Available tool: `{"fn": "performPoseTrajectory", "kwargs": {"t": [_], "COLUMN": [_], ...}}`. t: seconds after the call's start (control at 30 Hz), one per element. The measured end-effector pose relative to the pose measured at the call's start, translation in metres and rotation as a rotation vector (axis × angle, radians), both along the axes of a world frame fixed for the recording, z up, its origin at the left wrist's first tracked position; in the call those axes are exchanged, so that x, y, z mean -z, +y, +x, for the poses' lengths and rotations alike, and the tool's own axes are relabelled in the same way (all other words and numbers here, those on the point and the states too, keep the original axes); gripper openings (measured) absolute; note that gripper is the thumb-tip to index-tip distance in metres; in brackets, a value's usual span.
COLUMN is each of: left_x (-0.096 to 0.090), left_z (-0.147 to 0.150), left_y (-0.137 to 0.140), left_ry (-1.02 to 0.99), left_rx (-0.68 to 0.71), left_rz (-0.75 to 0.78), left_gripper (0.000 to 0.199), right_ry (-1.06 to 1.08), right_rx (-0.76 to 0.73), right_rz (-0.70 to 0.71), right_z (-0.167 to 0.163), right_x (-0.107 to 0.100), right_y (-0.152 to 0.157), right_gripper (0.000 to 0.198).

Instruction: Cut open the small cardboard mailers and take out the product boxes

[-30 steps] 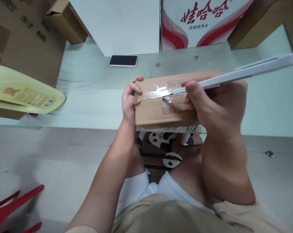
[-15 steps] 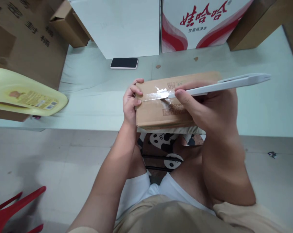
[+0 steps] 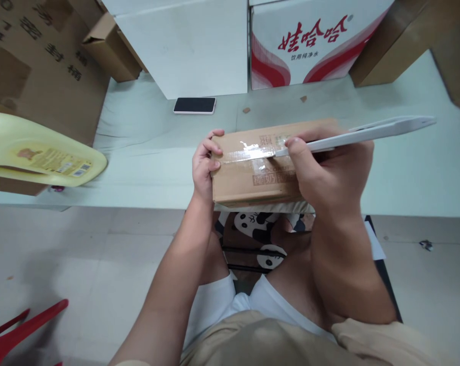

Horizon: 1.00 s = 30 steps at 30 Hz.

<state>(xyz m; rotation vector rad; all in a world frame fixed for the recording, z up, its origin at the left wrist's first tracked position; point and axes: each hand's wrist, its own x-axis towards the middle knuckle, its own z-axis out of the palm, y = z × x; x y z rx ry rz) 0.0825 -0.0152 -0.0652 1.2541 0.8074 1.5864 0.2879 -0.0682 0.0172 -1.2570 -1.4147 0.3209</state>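
Note:
A small brown cardboard box lies on the pale tabletop near its front edge. Shiny clear tape runs along its top seam. My left hand is closed around the box's left end, fingers on top and thumb on the near side. In my right hand is a white-handled knife, its handle sticking out to the right. Its tip meets the taped seam around the middle of the box. My right hand covers the right part of the box.
Behind the box lie a phone and cardboard scraps. A white box, a red-and-white carton and brown boxes line the back. A yellow bottle lies at the left; a red object stands on the floor.
My right hand and the knife have moved right along the taped seam. My left hand keeps its hold on the box's left end. The camera view has shifted slightly.

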Motion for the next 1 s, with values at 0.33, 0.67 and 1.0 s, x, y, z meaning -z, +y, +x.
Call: {"fn": "performPoseTrajectory", "kwargs": {"t": [0.33,0.67,1.0], "left_x": [-0.001,-0.002,-0.001], "left_z": [-0.003,-0.002,-0.001], "left_y": [0.002,0.002,0.004], "left_ry": [-0.006,-0.022,-0.044], "left_rx": [0.004,-0.012,-0.008], "left_rz": [-0.014,-0.011,-0.003], "left_gripper": [0.046,0.029,0.038], "right_ry": [0.023,0.301,0.134], "right_rx": [-0.007,-0.013,0.339], "right_rz": [-0.004,0.191,-0.260], "right_z": [0.002,0.037,0.120], "right_x": [0.002,-0.006,0.085], "right_y": [0.002,-0.004,0.030], "right_gripper": [0.017,0.011,0.031]}}
